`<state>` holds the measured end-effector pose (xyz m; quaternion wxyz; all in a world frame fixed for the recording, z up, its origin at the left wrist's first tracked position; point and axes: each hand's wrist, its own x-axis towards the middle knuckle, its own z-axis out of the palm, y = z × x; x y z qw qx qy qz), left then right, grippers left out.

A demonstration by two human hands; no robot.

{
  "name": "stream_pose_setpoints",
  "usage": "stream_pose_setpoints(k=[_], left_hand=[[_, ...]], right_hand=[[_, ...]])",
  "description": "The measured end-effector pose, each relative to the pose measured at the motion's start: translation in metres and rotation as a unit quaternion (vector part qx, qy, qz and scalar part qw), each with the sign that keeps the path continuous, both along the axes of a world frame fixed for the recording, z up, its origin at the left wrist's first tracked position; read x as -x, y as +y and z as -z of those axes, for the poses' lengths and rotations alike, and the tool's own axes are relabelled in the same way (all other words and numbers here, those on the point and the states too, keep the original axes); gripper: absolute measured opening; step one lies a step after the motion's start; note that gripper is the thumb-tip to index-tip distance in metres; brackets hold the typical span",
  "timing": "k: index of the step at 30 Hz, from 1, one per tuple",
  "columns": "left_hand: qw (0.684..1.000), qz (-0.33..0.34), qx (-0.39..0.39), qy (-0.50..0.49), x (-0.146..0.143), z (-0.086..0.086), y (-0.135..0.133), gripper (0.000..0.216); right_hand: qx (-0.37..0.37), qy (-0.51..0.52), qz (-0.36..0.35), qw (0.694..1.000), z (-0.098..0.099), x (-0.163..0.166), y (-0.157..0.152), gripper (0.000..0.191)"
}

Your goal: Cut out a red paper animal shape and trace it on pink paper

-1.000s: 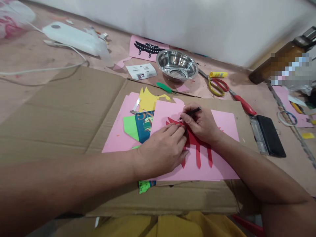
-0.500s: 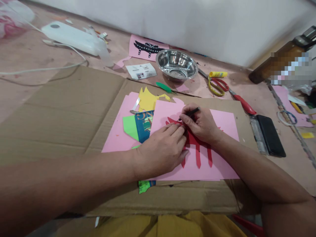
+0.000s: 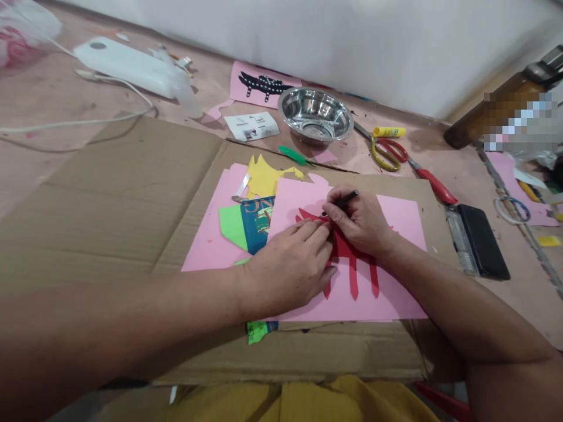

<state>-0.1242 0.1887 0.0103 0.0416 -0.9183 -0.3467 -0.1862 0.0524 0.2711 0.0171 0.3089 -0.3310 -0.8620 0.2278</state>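
Observation:
A red paper cutout (image 3: pixel 352 266) with pointed strips lies on a pink sheet (image 3: pixel 402 287). My left hand (image 3: pixel 292 266) rests flat over the cutout's left side, fingers stretched out and pressing it down. My right hand (image 3: pixel 358 220) pinches a dark pen (image 3: pixel 347 199), its tip low at the cutout's upper edge beside my left fingertips. Part of the cutout is hidden under both hands. Yellow paper (image 3: pixel 264 179), green paper (image 3: pixel 233 225) and a blue printed piece (image 3: pixel 255 225) lie just left of the pink sheet.
Cardboard (image 3: pixel 109 217) lies under the papers. Behind are a steel bowl (image 3: pixel 315 117), a glue stick (image 3: pixel 389 132), scissors (image 3: pixel 387 155) and a red-handled tool (image 3: pixel 437 184). A black phone-like object (image 3: pixel 484 241) lies right; a brown bottle (image 3: pixel 492 102) leans at the wall.
The pen in my right hand has shifted slightly to the right along the cutout's upper edge. My left hand stays in place.

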Motion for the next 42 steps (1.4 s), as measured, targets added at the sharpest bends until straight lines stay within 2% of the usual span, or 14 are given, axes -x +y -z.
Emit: stream_pose_setpoints(k=[42], left_hand=[[1.0, 0.004, 0.016, -0.008, 0.0, 0.0022, -0.0001, 0.04]], right_hand=[[-0.038, -0.02, 0.071, 0.997, -0.0003, -0.006, 0.0027, 0.013]])
